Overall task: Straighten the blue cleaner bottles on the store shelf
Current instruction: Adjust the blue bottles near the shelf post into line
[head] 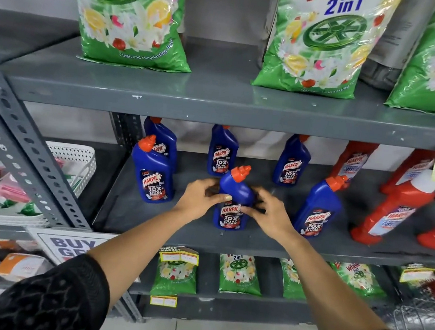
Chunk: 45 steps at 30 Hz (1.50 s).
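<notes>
Several blue cleaner bottles with orange-red caps stand on the grey middle shelf (156, 228). The front middle bottle (235, 193) stands between my two hands. My left hand (201, 196) wraps its left side with the thumb on the front. My right hand (268, 210) holds its right side, fingertips on the label. A front left bottle (153, 174) and a front right bottle (318, 207) stand upright on either side. Behind them are three more: back left (164, 137), back middle (222, 152) and back right (292, 162).
Red cleaner bottles (394, 207) fill the shelf's right end. Green detergent bags (135, 16) stand on the shelf above and smaller ones (239, 274) below. A perforated metal upright (24, 150) and a white basket (77, 161) are at the left. A wire basket (419, 326) sits lower right.
</notes>
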Each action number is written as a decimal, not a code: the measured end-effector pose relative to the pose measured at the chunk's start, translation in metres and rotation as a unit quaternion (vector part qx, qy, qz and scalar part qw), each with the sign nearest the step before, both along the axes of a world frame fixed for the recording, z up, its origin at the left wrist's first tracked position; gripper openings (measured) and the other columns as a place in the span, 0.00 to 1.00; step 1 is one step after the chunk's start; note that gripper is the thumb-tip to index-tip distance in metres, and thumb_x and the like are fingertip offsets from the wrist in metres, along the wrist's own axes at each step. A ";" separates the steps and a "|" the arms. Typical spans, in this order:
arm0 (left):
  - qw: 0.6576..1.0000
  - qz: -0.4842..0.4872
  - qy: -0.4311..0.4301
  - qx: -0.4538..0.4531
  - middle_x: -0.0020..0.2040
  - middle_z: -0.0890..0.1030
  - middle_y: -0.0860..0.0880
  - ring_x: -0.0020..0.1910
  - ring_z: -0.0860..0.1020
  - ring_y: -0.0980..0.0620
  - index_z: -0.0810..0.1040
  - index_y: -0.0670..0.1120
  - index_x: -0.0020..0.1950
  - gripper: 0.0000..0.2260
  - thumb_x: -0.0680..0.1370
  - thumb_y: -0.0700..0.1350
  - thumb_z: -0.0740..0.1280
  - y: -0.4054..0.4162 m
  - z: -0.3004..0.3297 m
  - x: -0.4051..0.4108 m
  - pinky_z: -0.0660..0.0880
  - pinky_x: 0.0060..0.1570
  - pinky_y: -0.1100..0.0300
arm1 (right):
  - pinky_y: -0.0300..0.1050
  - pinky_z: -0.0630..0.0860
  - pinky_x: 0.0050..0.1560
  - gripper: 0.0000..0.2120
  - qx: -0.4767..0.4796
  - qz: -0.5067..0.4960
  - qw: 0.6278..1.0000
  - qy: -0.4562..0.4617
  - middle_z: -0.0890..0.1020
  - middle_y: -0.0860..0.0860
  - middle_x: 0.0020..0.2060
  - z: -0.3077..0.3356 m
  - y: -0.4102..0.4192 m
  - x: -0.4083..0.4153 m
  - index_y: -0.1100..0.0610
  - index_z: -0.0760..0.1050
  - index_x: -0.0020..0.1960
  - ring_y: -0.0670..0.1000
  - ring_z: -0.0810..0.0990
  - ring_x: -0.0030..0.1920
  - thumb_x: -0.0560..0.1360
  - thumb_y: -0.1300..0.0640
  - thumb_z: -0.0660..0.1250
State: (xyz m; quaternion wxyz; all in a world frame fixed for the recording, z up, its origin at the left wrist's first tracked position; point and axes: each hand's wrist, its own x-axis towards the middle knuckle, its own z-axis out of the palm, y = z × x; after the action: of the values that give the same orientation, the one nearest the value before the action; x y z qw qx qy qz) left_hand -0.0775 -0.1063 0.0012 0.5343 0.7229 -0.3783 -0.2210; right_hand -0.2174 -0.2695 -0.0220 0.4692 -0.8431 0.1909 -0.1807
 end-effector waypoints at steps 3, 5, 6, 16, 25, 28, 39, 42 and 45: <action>1.000 0.010 -0.010 0.001 0.54 0.84 0.49 0.49 0.81 0.59 0.79 0.44 0.61 0.19 0.71 0.44 0.74 0.000 0.001 -0.001 0.77 0.51 0.68 | 0.38 0.80 0.50 0.24 -0.003 -0.007 1.000 0.004 0.83 0.49 0.51 0.002 0.002 -0.001 0.52 0.72 0.62 0.43 0.82 0.49 0.69 0.56 0.75; 0.999 0.016 -0.033 0.007 0.53 0.84 0.49 0.44 0.80 0.66 0.79 0.44 0.61 0.19 0.71 0.45 0.75 0.001 0.000 -0.002 0.75 0.45 0.74 | 0.37 0.80 0.51 0.25 -0.005 -0.021 1.000 -0.004 0.81 0.47 0.51 0.003 0.007 -0.003 0.53 0.73 0.63 0.44 0.82 0.50 0.68 0.57 0.76; 0.999 0.019 -0.043 0.012 0.52 0.84 0.50 0.41 0.79 0.69 0.79 0.44 0.61 0.20 0.71 0.46 0.75 0.003 0.001 -0.002 0.74 0.43 0.76 | 0.34 0.79 0.50 0.26 -0.014 -0.042 0.999 -0.019 0.80 0.45 0.52 0.003 0.010 -0.005 0.54 0.72 0.63 0.44 0.82 0.49 0.68 0.58 0.76; 0.947 0.258 -0.153 -0.116 0.38 0.78 0.49 0.36 0.76 0.51 0.78 0.47 0.49 0.12 0.70 0.44 0.76 0.080 0.000 0.028 0.74 0.41 0.63 | 0.47 0.81 0.45 0.07 -0.061 -0.105 0.983 -0.134 0.80 0.47 0.44 -0.021 0.089 -0.003 0.54 0.81 0.47 0.44 0.81 0.41 0.71 0.63 0.73; 0.935 0.325 -0.143 0.022 0.66 0.71 0.40 0.66 0.71 0.42 0.65 0.42 0.70 0.29 0.74 0.51 0.71 0.097 0.005 0.093 0.67 0.67 0.46 | 0.53 0.76 0.60 0.24 -0.045 -0.031 0.998 -0.014 0.80 0.59 0.59 0.011 0.134 0.118 0.58 0.69 0.68 0.56 0.79 0.57 0.73 0.61 0.70; 0.957 0.280 -0.057 0.042 0.62 0.77 0.43 0.60 0.76 0.43 0.67 0.45 0.66 0.24 0.74 0.53 0.69 0.092 0.008 0.099 0.73 0.61 0.49 | 0.53 0.69 0.67 0.36 0.012 -0.002 0.997 0.071 0.66 0.56 0.73 0.015 0.125 0.154 0.51 0.55 0.75 0.58 0.68 0.71 0.73 0.59 0.70; 0.970 0.239 -0.021 0.034 0.54 0.78 0.49 0.48 0.77 0.51 0.69 0.44 0.63 0.22 0.74 0.51 0.71 0.107 0.012 0.100 0.73 0.44 0.63 | 0.42 0.73 0.52 0.25 0.060 0.091 0.991 0.080 0.78 0.53 0.59 0.017 0.127 0.163 0.54 0.63 0.68 0.51 0.78 0.58 0.75 0.61 0.68; 0.975 0.218 -0.021 0.042 0.55 0.79 0.49 0.50 0.78 0.51 0.70 0.45 0.64 0.22 0.74 0.51 0.71 0.116 0.010 0.095 0.73 0.47 0.61 | 0.44 0.76 0.55 0.25 0.005 0.104 0.991 0.081 0.80 0.53 0.58 0.015 0.127 0.155 0.54 0.65 0.67 0.52 0.80 0.58 0.73 0.59 0.70; 0.981 0.194 -0.004 0.028 0.56 0.80 0.49 0.52 0.80 0.52 0.70 0.47 0.63 0.22 0.73 0.51 0.72 0.125 0.007 0.089 0.77 0.51 0.57 | 0.53 0.78 0.59 0.25 -0.018 0.116 0.989 0.085 0.81 0.56 0.58 0.012 0.127 0.145 0.54 0.66 0.65 0.55 0.81 0.57 0.72 0.58 0.72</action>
State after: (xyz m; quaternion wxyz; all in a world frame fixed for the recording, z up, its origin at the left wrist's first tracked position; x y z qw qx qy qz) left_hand 0.0116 0.0186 0.0086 0.5448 0.7984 -0.2263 -0.1207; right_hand -0.0720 -0.1421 -0.0096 0.4540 -0.8800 0.1278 -0.0556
